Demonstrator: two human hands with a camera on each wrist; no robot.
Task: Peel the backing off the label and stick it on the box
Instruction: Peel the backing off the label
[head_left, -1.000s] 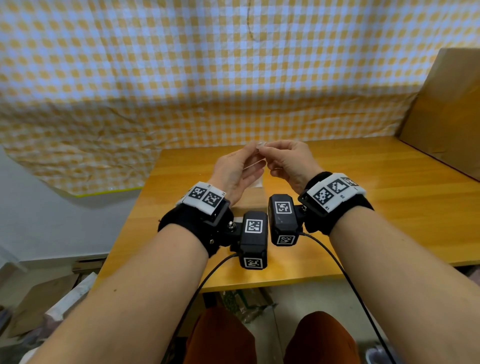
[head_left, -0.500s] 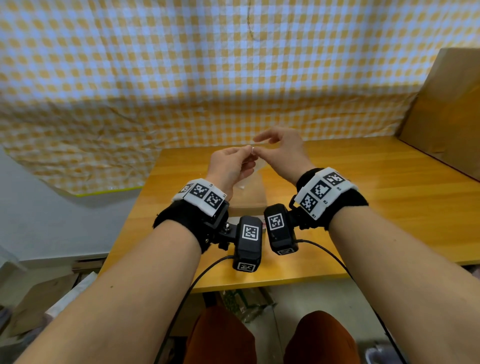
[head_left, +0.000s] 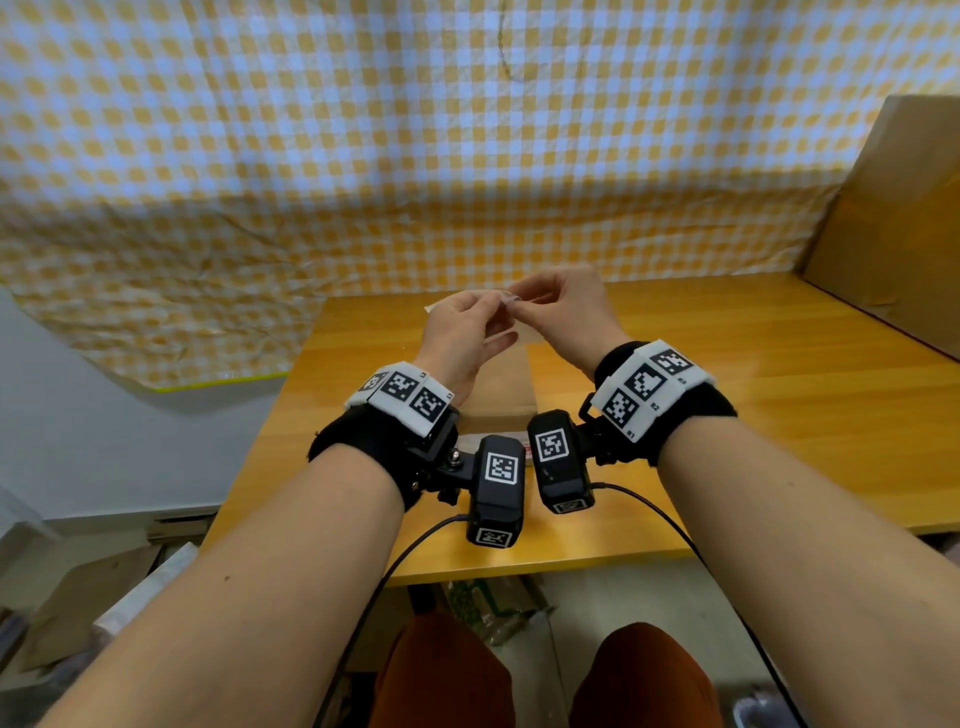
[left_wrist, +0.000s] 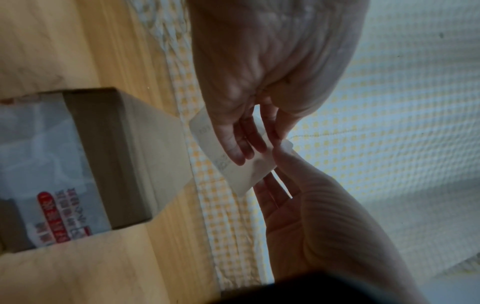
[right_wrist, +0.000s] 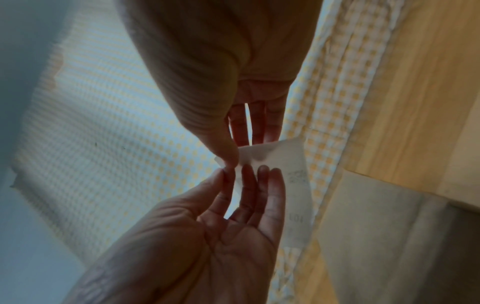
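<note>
Both hands held the label (left_wrist: 233, 164) in the air above the box (head_left: 501, 384), which sat near the table's (head_left: 727, 415) front edge. The left hand (head_left: 457, 332) and right hand (head_left: 566, 312) pinched one corner, other fingers loosely extended. Peeling looked barely begun; sticking remained.

The head view is bright and evenly lit, sharp in the middle, with mild glare on the wooden table (head_left: 727, 395) and soft shadow under the wrists. Its wide lens bows the checked cloth (head_left: 363, 156) and stretches the forearms at the lower corners. Both wrist views are dim and grainy (light comes through the cloth from behind), so the left hand (right_wrist: 221, 236) and right hand (left_wrist: 272, 61) show as dark, backlit shapes. The label (left_wrist: 233, 164) glows faintly translucent, its print blurred. The box (left_wrist: 116, 154) looks soft and muted
</note>
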